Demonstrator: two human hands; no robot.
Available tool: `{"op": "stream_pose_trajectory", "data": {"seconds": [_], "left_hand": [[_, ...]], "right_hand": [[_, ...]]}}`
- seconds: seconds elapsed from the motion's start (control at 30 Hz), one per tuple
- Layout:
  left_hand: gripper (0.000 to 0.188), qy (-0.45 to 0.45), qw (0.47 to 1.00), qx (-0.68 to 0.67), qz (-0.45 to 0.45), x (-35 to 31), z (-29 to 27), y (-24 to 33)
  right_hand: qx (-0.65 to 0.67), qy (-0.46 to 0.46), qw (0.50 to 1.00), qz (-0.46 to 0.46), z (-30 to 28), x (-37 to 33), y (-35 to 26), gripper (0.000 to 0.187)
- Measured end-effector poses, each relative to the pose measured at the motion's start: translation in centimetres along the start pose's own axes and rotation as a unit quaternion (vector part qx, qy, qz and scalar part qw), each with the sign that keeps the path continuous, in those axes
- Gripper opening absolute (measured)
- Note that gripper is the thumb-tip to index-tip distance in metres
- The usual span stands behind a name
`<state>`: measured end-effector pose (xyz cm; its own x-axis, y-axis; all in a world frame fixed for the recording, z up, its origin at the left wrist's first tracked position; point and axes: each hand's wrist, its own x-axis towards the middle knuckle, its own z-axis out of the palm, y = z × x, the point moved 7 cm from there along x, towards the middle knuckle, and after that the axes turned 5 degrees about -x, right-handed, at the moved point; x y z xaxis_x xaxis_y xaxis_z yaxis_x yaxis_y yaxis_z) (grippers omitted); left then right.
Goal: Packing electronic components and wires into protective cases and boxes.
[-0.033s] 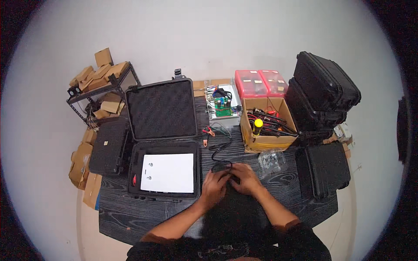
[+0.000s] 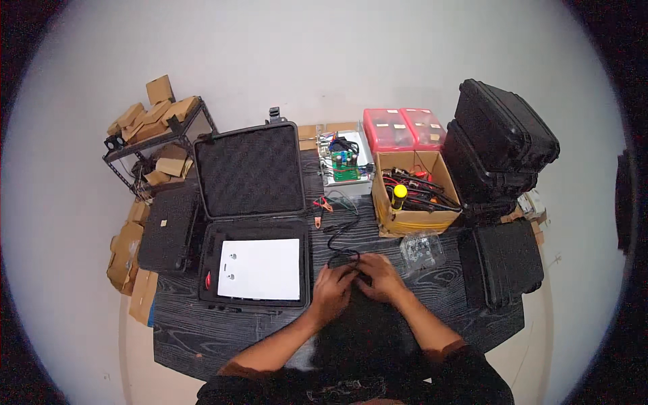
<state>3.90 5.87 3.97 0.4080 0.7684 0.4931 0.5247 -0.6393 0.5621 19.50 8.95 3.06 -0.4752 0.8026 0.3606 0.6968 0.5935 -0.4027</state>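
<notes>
Close together at the table's middle, my left hand (image 2: 332, 291) and my right hand (image 2: 381, 279) have their fingers closed on a thin black cable (image 2: 334, 237). A loop of it shows just above my fingertips; the part between my fingers is hidden. From there the cable winds away over the tabletop toward red alligator clips (image 2: 325, 205) and a thin green wire. Left of my hands lies an open black hard case (image 2: 305, 270) with a foam-lined lid. Inside sits a white panel (image 2: 263, 270), with a small red item (image 2: 208, 280) beside it.
Behind the clips stands a white metal enclosure (image 2: 349, 187) holding a green circuit board. A cardboard box (image 2: 422, 221) of cables has a yellow-topped tool (image 2: 399, 196) in it. Nearer lies a clear plastic bag (image 2: 422, 252). Black cases (image 2: 503, 135) are stacked at right; red bins (image 2: 390, 131) stand behind.
</notes>
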Motion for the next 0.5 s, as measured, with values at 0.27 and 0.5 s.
{"op": "stream_pose_trajectory", "data": {"seconds": [0.27, 0.5], "left_hand": [[0.043, -0.005, 1.000, -0.007, 0.006, 0.2, -0.2, 0.8], [0.043, -0.024, 1.000, -0.003, -0.006, -0.1, -0.3, 0.5]], "right_hand": [[-0.026, -0.041, 0.998, -0.030, -0.4, 0.2, -1.0, 0.055], [0.006, 0.003, 1.000, -0.013, -1.7, 0.7, -1.7, 0.042]]}}
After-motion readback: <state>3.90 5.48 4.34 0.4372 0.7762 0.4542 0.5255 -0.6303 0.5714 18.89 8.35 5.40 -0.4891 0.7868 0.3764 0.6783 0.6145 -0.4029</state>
